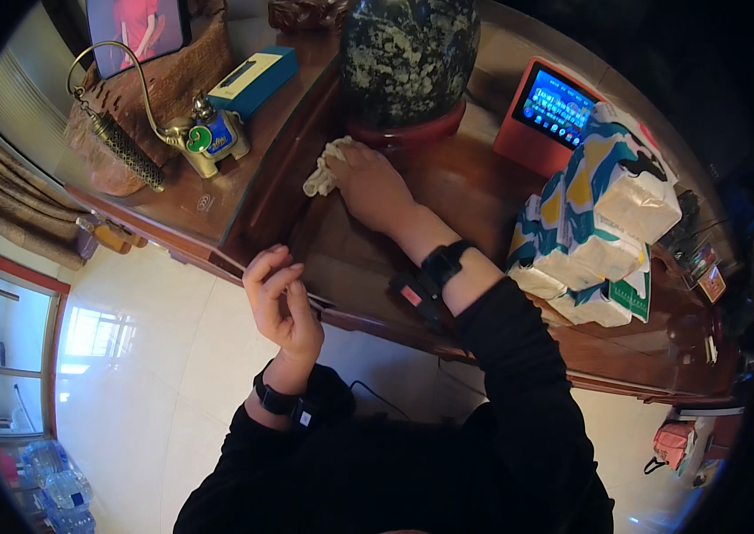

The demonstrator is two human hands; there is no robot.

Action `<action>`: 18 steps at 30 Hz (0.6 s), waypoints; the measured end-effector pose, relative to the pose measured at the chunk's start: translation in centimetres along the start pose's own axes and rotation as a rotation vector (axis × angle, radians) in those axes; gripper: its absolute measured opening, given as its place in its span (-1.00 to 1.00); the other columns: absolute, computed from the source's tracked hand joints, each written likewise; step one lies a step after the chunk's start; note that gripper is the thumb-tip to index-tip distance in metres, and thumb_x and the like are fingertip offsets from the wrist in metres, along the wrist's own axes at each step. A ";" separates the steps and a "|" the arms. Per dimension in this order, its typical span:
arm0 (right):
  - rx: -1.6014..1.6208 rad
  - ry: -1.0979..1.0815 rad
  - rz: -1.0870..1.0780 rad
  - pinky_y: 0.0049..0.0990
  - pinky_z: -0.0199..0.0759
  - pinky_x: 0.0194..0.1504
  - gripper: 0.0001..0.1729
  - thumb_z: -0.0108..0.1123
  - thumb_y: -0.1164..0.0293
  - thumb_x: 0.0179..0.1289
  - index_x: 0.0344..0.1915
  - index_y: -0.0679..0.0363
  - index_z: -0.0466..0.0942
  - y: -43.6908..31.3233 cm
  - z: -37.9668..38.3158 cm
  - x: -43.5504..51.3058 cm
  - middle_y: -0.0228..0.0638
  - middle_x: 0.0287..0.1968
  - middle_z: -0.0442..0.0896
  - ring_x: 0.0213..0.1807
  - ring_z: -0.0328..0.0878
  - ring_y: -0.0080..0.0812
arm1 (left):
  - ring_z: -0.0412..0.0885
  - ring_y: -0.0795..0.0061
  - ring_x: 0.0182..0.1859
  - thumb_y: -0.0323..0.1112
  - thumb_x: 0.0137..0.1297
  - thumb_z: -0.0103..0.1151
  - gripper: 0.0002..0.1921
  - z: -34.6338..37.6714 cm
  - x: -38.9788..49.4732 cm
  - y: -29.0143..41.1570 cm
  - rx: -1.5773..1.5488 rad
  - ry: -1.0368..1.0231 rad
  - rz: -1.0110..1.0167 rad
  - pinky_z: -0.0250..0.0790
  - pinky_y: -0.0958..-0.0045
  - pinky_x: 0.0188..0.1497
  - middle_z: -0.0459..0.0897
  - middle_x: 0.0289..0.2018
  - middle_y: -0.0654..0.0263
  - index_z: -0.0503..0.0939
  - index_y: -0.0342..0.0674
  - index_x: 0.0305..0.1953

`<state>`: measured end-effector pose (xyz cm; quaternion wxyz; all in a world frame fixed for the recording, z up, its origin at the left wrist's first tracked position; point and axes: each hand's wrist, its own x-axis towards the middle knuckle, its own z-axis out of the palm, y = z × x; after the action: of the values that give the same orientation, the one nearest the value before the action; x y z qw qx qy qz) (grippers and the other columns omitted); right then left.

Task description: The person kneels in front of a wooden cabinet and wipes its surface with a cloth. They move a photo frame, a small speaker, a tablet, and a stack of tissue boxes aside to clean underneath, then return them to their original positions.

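My right hand [373, 190] grips a crumpled cream cloth [329, 170] and presses it on the dark wooden cabinet top [343, 247], beside the raised left section. Just beyond it stands a dark green mottled stone vase [410, 60] on a red round base [417, 133]. My left hand [283, 300] is raised near the cabinet's front edge, palm up with fingers loosely curled and apart, holding nothing. Both wrists wear black bands. A black object with a red label [417, 299] lies partly hidden beside my right forearm.
On the raised section stand a brass elephant ornament [206, 143], a blue box [257, 77] and a framed picture [140, 30] by a carved brown block [206, 60]. To the right are a red smart display [543, 113] and stacked tissue packs [590, 220]. Water bottles [66, 490] stand at lower left.
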<state>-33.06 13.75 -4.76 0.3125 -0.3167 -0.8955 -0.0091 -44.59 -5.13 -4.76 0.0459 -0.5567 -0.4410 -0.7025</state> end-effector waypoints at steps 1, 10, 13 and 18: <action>-0.028 0.002 0.070 -0.02 0.31 0.41 -0.59 0.10 0.43 0.36 0.18 0.20 0.59 -0.2 0.4 0.3 0.02 0.32 0.54 0.46 0.37 0.08 | 0.56 0.18 0.18 -0.54 0.52 -0.01 -0.85 -0.1 0.0 -0.1 -0.003 0.022 -0.012 0.47 0.25 0.26 0.53 0.16 -0.04 0.58 -0.45 -0.10; 0.276 -0.139 -0.251 -0.05 0.38 0.32 -0.59 0.12 0.44 0.24 0.10 0.18 0.64 -8.8 -4.2 -5.3 -0.14 0.20 0.59 0.33 0.46 -0.01 | 0.55 0.12 0.21 -0.54 0.51 -0.02 -0.85 0.4 -0.4 -0.5 0.030 -0.011 0.013 0.43 0.23 0.28 0.52 0.17 -0.06 0.57 -0.45 -0.11; 0.261 -0.212 -0.135 -0.07 0.37 0.33 -0.60 0.10 0.45 0.29 0.12 0.19 0.63 -6.2 -3.1 -3.6 -0.14 0.22 0.58 0.35 0.45 -0.01 | 0.54 0.10 0.21 -0.54 0.51 -0.03 -0.85 0.9 -0.5 -0.5 0.027 -0.043 0.029 0.42 0.22 0.29 0.53 0.16 -0.05 0.57 -0.45 -0.11; 0.095 -0.045 0.045 -0.12 0.38 0.32 -0.59 0.11 0.50 0.28 0.13 0.21 0.61 -1.1 -1.9 -1.6 -0.09 0.20 0.57 0.33 0.46 0.02 | 0.55 0.12 0.20 -0.54 0.51 -0.03 -0.85 1.2 -0.3 -0.5 0.070 -0.077 0.024 0.39 0.24 0.30 0.56 0.13 -0.03 0.58 -0.44 -0.11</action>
<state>-31.66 11.55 -3.90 0.3069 -0.3219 -0.8944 0.0477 -43.86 -4.15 -5.34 0.0568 -0.5865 -0.4602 -0.6641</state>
